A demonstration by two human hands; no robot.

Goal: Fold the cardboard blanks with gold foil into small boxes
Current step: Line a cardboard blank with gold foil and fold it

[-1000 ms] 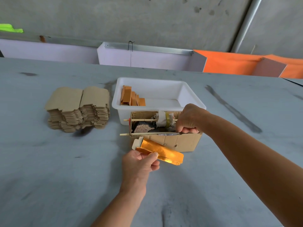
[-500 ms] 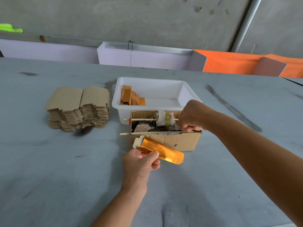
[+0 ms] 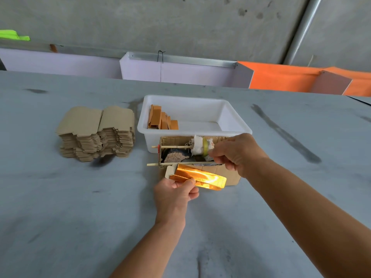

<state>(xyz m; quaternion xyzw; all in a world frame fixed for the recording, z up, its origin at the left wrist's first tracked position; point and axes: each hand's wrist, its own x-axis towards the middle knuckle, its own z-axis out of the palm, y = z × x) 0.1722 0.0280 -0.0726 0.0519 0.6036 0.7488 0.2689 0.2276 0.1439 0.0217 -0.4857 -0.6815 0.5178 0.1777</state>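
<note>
Gold-foil blank [image 3: 197, 177] half-folded, sitting pinched in left hand [image 3: 173, 194] at 6 o'clock of glue box [image 3: 200, 157]. Right hand [image 3: 239, 153] gripping stick-like tool [image 3: 180, 163] over it. Risking smeared foil if dripping; flap springing open under loose pinching.

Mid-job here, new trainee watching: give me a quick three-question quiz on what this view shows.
1. True or false: the left hand holds the gold foil box.
2. The folded boxes lie in which container? A) white tub B) cardboard box C) on the stack of blanks
3. Fill in: the right hand reaches into the ____ box, beside the cloth-wrapped stick.

Key: 1 true; 2 A; 3 cardboard.
</note>
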